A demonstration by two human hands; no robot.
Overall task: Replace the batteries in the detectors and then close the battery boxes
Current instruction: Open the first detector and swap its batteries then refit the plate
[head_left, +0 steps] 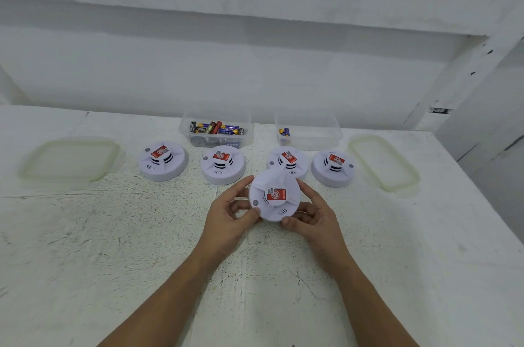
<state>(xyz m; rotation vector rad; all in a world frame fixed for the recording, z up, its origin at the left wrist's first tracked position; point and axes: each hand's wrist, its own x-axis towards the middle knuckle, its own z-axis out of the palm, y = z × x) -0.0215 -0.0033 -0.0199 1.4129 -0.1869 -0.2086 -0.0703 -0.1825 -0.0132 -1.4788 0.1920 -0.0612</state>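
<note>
I hold a round white detector with a red label above the table, its top facing me. My left hand grips its left edge and my right hand grips its right edge. Several more detectors stand in a row behind it: one at the far left, one left of centre, one partly hidden behind the held one, one at the right. A clear box holds several batteries. A second clear box holds a few batteries at its left end.
Two translucent lids lie on the white table: one at the far left, one at the far right. A white wall rises right behind the boxes. The table's right edge runs diagonally past the right lid.
</note>
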